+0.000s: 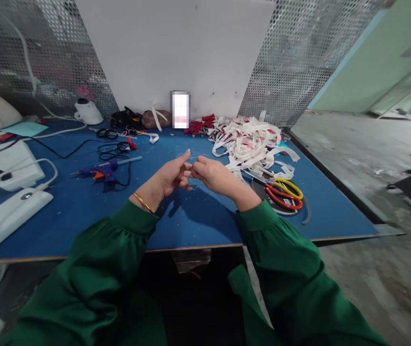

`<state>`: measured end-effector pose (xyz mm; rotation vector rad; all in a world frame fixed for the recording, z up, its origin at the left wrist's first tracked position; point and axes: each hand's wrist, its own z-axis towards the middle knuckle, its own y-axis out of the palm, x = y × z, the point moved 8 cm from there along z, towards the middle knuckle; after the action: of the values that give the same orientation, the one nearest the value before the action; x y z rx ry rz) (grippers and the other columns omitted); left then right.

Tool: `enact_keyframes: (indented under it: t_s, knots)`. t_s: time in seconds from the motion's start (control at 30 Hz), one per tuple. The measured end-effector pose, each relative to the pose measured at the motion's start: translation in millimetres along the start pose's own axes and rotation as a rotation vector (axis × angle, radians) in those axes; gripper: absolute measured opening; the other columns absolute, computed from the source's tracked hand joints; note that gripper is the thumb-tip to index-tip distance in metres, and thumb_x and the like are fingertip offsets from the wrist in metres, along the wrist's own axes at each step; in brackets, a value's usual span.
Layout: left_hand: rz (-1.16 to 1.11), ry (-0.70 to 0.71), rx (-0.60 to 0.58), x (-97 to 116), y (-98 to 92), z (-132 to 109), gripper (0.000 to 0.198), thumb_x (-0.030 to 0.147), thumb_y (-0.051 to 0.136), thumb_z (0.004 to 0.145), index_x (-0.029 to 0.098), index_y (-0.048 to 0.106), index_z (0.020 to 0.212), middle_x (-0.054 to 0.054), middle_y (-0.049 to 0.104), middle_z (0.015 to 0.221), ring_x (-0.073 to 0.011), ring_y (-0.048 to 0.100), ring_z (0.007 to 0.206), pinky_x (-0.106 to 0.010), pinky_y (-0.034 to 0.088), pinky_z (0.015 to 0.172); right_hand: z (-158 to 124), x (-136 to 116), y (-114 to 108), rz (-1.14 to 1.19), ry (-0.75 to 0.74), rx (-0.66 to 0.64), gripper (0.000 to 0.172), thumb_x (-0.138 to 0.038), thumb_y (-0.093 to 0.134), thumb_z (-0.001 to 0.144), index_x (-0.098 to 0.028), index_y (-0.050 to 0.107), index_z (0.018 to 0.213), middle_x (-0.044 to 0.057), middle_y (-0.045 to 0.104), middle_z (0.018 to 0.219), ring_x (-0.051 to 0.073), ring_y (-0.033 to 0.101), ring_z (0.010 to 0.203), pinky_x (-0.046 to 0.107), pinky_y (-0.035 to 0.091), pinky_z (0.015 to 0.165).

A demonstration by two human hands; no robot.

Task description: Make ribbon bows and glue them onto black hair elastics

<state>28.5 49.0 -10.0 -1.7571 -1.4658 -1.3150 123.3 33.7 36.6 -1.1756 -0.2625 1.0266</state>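
My left hand (174,175) is raised over the middle of the blue table (194,226). Its thumb points up, and its other fingers are loosely bent and apart, with nothing visible in them. Beside it, my right hand (211,176) is closed, its curled fingertips touching the fingers of my left. Whatever lies between those fingertips, if anything, is hidden or too small to name. A tangled heap of white fabric strips (250,142) lies just beyond my right hand. Scissors with red and yellow handles (283,194) rest near my right wrist. A blue glue gun (106,172) lies left of my left hand.
A lit phone (180,109) leans against the white board (176,43) at the back. Red scraps (201,124) sit beside it. Black cables (113,150), a white mug (88,112) and white power strips (14,218) occupy the left side. The table's front edge runs below my wrists.
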Motion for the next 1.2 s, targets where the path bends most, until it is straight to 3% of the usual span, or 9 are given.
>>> enact_keyframes:
  t_s: [0.13,0.3,0.53,0.73,0.9,1.03,1.2]
  knots:
    - [-0.049,0.070,0.024,3.2,-3.5,1.1,0.059,0.071,0.055,0.087,0.014,0.067,0.078,-0.011,0.074,0.076,-0.0045,0.031,0.030,-0.030,0.055,0.046,1.0,23.2,-10.7,0.377,0.214,0.232,0.011,-0.015,0.050,0.088,-0.022,0.050,0.078,0.000,0.051,0.077,0.016,0.047,0.073,0.029,0.036,0.067]
    - [-0.067,0.221,0.084,7.3,-2.4,-2.6,0.026,0.040,0.076,0.080,0.015,0.073,0.086,-0.008,0.078,0.085,-0.0011,0.027,0.035,-0.029,0.057,0.057,-6.1,48.0,1.1,0.851,0.489,0.471,0.010,-0.027,0.058,0.081,-0.022,0.052,0.076,-0.005,0.046,0.064,0.012,0.043,0.062,0.027,0.035,0.061]
    - [-0.203,0.262,0.128,1.5,0.1,1.2,0.019,0.032,0.079,0.073,0.015,0.075,0.083,0.000,0.074,0.077,0.0002,0.028,0.037,-0.028,0.057,0.064,-8.3,45.6,15.3,1.268,0.545,0.578,0.029,-0.039,0.075,0.071,-0.021,0.054,0.075,-0.006,0.050,0.063,0.008,0.046,0.058,0.024,0.038,0.059]
    - [-0.180,0.331,0.191,4.5,-2.9,-0.4,0.029,0.032,0.087,0.063,0.014,0.074,0.082,0.001,0.071,0.072,-0.0015,0.038,0.039,-0.030,0.057,0.063,-8.6,45.8,12.4,1.214,0.568,0.593,0.023,-0.035,0.072,0.074,-0.021,0.054,0.076,-0.006,0.053,0.064,0.009,0.053,0.060,0.024,0.045,0.062]
    - [-0.050,0.474,0.262,13.6,-3.1,-5.4,0.026,0.034,0.083,0.069,0.013,0.070,0.076,0.000,0.069,0.066,-0.0041,0.047,0.039,-0.027,0.053,0.060,-7.4,45.4,5.5,1.122,0.548,0.556,0.016,-0.030,0.071,0.074,-0.020,0.059,0.075,-0.004,0.060,0.068,0.010,0.058,0.062,0.027,0.050,0.066]
    - [-0.052,0.497,0.251,15.6,-2.8,-4.0,0.024,0.034,0.081,0.071,0.014,0.068,0.077,0.000,0.070,0.069,-0.0034,0.046,0.040,-0.024,0.048,0.056,-9.7,47.4,-2.8,0.987,0.532,0.567,0.013,-0.029,0.072,0.075,-0.019,0.065,0.078,-0.003,0.063,0.067,0.011,0.059,0.063,0.027,0.049,0.065]
    - [-0.117,0.493,0.242,17.4,-4.9,-4.6,0.026,0.034,0.082,0.070,0.014,0.067,0.077,0.002,0.068,0.066,-0.0027,0.045,0.040,-0.023,0.047,0.056,-7.0,48.5,-5.3,0.810,0.453,0.444,0.011,-0.028,0.070,0.078,-0.018,0.071,0.082,-0.002,0.065,0.066,0.013,0.057,0.063,0.029,0.044,0.064]
